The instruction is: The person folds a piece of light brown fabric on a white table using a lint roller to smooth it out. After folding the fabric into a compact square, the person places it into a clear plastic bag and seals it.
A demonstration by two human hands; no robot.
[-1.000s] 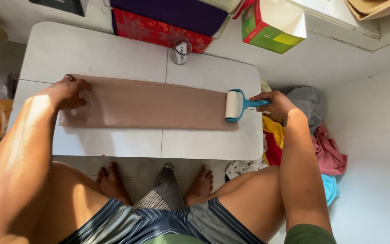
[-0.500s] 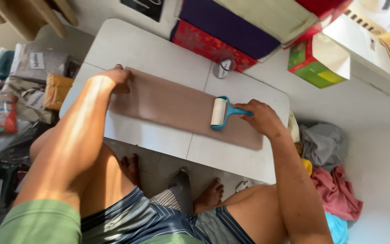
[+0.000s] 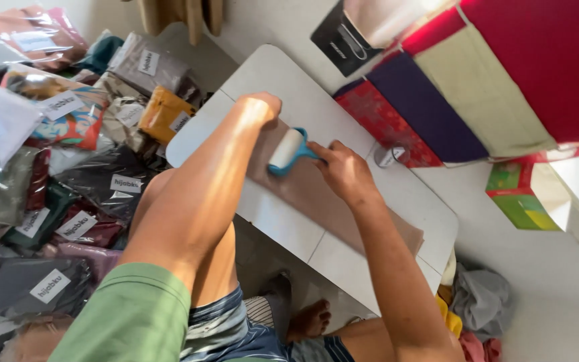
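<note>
A person sat on the floor at a low white folding table [image 3: 343, 261], seen from above by a camera on the head. A long strip of brown fabric [image 3: 343, 204] lay flat along the tabletop. The right hand [image 3: 346, 171] was closed around the blue handle of a lint roller [image 3: 288, 151], whose white roll rested on the fabric near its far end. The left hand [image 3: 261, 106] pressed down on the far end of the fabric, just beside the roller; the forearm hid the fingers, so whether they were spread or curled could not be told.

Just beyond the table, a small shiny metal cup-like object [image 3: 390, 156] stood at its edge. Behind it lay stacked folded cloths: a red patterned one [image 3: 383, 121], a dark purple one [image 3: 430, 107], a cream one [image 3: 484, 94] and a large red one [image 3: 544, 60]. A green and red cardboard box [image 3: 521, 198] sat to the right of them.

On the left, the floor was covered with many clear plastic bags of folded clothing [image 3: 61, 147], each with a white label. A heap of loose clothes [image 3: 477, 308], grey, yellow and pink, lay on the floor below the table's near right corner. The person wore a green shirt and striped shorts, and a bare foot [image 3: 309, 318] showed under the table.
</note>
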